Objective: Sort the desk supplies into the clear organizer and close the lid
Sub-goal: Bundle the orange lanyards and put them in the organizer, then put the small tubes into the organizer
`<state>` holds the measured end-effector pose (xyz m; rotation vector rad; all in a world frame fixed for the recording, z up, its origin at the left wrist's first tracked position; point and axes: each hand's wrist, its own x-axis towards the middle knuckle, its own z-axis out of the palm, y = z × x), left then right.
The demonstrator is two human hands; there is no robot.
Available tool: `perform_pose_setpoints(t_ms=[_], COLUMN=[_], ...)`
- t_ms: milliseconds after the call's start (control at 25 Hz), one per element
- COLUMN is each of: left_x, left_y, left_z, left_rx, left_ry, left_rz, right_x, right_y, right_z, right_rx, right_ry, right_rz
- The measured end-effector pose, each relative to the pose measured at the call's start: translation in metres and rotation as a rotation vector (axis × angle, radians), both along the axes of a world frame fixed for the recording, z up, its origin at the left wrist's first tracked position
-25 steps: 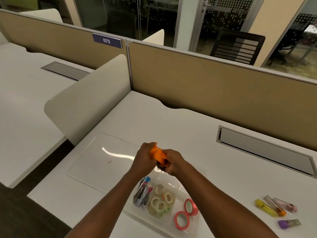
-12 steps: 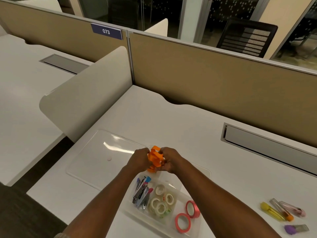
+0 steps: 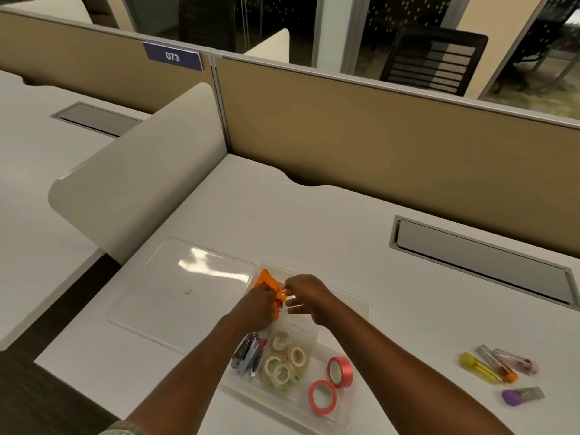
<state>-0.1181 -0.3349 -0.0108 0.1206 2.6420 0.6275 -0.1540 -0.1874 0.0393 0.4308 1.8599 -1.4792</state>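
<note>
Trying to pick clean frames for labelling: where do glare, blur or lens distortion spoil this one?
Head view: a white glare streak crosses the clear lid. Head view: the wide lens tilts the partition post off vertical. Head view: left hand, right hand and the orange item where they meet look slightly soft.

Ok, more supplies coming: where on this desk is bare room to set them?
Bare desk between the organizer and the coloured cases, and between the organizer and the partition. Crowded: the organizer itself, left hand and right hand over its far end.
</note>
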Motion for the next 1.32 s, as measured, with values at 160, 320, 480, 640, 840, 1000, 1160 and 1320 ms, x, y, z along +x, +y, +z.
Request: perform_pose_setpoints(t_ms=[160,320,480,640,840,1000,1160,1320], left_x=[0.007,0.007,0.010,0.018,0.033,0.046,0.058,0.065], left_y=[0.016,0.045,0.095,0.156,0.236,0.295,0.352,0.401], left_z=[0.003,0.021,0.037,0.044,0.039,0.027,0.018,0.005], left_rx=[-0.095,-0.098,-0.020,0.015,0.038,0.043,0.020,0.014], left_ry=[0.113,0.257,0.332,0.365,0.338,0.290,0.224,0.196], left_rz=[0.119,0.190,0.120,0.040,-0.081,-0.176,-0.260,-0.365], right_x=[0.021,0.037,0.054,0.074,0.105,0.127,0.147,0.166], right_y=[0.034,0.071,0.116,0.172,0.255,0.320,0.376,0.423], right_z=[-0.004,0.001,0.010,0.012,0.004,-0.012,-0.035,-0.053], right_rx=[-0.029,-0.010,0.003,0.052,0.148,0.384,0.569,0.686], right_ry=[0.085,0.118,0.148,0.175,0.232,0.327,0.371,0.440], right_rz=[-0.009,-0.054,-0.110,-0.165,-0.247,-0.158,-0.077,-0.038])
